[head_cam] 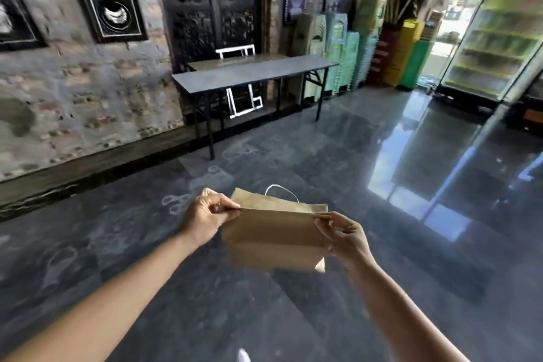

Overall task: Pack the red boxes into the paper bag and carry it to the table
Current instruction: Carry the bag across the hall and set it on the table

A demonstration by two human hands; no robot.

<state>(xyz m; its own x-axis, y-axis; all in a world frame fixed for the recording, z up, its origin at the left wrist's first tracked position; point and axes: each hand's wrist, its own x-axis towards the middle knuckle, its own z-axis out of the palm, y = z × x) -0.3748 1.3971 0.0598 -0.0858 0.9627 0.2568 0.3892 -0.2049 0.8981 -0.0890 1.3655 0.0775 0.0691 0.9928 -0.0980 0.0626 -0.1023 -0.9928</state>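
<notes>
Left fingers (227, 209): pinched together on the left end of the paper bag's (273, 239) near top edge.
Right fingers (323, 222): pinched together on the right end of that same edge.
Left hand (205, 220): bare, forearm running off the lower left of the view.
Right hand (345, 237): bare, forearm cut off at the lower right.
Bag: plain brown paper, held in the air between both hands above the dark glossy floor (323, 156); a thin white handle (280, 190) loops up from its far edge.
Bag contents: cannot tell; the mouth is nearly closed and no red boxes show.
Table (252, 72): grey folding table against the brick wall (73, 91), well apart from the bag, top bare.
Hard to make out: the whole view is blurred; stacked plastic chairs (343, 50) and a glass-front fridge (493, 32) sit at the far right.
</notes>
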